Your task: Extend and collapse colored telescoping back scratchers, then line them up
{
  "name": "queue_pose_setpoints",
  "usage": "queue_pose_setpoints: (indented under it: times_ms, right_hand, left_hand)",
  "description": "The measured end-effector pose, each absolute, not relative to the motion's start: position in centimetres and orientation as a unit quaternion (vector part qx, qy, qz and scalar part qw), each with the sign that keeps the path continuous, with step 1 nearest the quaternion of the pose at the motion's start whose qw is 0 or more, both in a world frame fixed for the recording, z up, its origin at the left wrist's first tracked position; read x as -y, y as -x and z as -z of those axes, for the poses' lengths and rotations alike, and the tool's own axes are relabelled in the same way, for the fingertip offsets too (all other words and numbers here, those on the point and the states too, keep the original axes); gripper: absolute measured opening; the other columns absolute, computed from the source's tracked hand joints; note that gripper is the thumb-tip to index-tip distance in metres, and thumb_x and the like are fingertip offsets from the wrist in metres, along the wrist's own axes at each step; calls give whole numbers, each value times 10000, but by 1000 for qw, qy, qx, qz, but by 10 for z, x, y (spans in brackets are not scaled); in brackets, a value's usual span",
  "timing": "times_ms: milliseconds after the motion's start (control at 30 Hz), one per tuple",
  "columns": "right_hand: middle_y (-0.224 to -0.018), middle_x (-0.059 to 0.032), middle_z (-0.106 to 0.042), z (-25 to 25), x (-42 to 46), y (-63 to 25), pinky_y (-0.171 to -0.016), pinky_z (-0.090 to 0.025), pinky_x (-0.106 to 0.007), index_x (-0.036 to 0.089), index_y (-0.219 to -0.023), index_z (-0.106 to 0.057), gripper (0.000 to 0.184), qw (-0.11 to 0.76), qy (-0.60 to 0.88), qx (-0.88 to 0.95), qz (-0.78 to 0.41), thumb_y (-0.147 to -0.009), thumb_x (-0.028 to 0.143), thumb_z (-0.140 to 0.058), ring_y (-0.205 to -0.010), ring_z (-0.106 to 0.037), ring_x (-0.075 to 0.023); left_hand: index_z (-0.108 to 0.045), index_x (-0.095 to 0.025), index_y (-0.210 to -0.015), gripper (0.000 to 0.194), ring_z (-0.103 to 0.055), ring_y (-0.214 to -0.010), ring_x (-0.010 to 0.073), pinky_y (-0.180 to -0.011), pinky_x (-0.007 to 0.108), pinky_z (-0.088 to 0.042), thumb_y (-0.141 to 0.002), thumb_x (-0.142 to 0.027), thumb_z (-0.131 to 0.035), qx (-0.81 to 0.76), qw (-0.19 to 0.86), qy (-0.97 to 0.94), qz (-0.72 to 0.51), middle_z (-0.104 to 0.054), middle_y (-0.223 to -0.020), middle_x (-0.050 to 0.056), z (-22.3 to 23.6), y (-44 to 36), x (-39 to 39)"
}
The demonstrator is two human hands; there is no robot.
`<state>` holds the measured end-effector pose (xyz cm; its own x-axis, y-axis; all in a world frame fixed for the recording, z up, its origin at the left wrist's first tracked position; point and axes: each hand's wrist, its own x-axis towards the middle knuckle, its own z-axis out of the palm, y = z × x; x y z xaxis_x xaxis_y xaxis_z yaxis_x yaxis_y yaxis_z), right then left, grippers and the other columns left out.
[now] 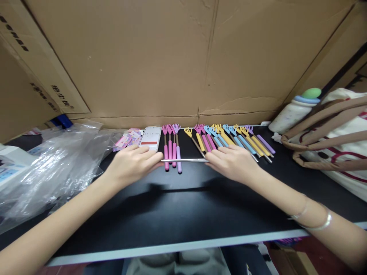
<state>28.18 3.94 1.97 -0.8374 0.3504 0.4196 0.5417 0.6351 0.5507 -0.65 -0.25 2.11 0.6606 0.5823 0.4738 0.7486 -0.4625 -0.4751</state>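
Observation:
My left hand [133, 164] and my right hand [232, 162] hold the two ends of a thin extended metal rod [185, 160] level above the black table [177, 214]; each end is hidden inside closed fingers. Behind the rod lie three back scratchers [172, 147] with pink and purple handles, side by side. To the right, a row of several coloured back scratchers [229, 139] in yellow, pink, blue and purple fans out; my right hand covers some of their handles.
A phone [151, 137] with a lit screen lies behind my left hand, beside small pink packets [127, 140]. Crumpled clear plastic bags [51, 168] fill the left. A bottle [295, 110] and canvas bag [332, 145] sit right. Cardboard [172, 57] walls the back.

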Motion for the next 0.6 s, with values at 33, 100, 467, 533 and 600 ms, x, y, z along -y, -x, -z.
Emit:
queue_pose_setpoints:
  times_ms: [33,100,467,533,600]
  right_hand:
    - [-614,-4,-571,-21,-42,-293,-590,-239,-273,196,-741,-581,309,140,248,887,363,-938,318,-377,-587,-472,-119]
    - [-592,6,-549,-22,-49,-318,-585,-247,-267,201,-693,-558,307,144,240,876,391,-927,331,-406,-572,-456,-117]
    - [-658,-46,-546,-26,-79,-421,-575,-290,-272,213,-722,-536,371,93,322,855,395,-951,374,-291,-654,-476,-155]
    - [-651,-47,-543,-23,-80,-425,-572,-295,-279,218,-724,-540,377,102,324,860,381,-947,389,-288,-652,-476,-159]
    - [-640,-47,-548,-21,-81,-428,-568,-303,-282,230,-709,-550,402,130,363,861,331,-932,443,-291,-641,-479,-159]
  left_hand:
    - [-550,-224,-705,300,-537,-626,135,-576,281,-304,-929,-355,-401,393,350,842,121,-593,-616,-15,-20,17,3]
    - [-549,-228,-696,277,-532,-623,134,-594,272,-319,-913,-358,-436,372,393,832,122,-591,-614,-28,-18,41,2]
    - [-549,-233,-622,366,-400,-576,147,-524,231,-198,-896,-423,-399,376,430,807,149,-444,-538,-13,-27,128,-3]
    - [-559,-235,-622,352,-396,-579,147,-527,231,-187,-889,-412,-413,387,404,813,161,-450,-542,-11,-26,126,-1]
    - [-564,-237,-620,347,-403,-591,149,-536,230,-189,-884,-412,-421,399,385,815,167,-460,-548,-10,-26,126,1]
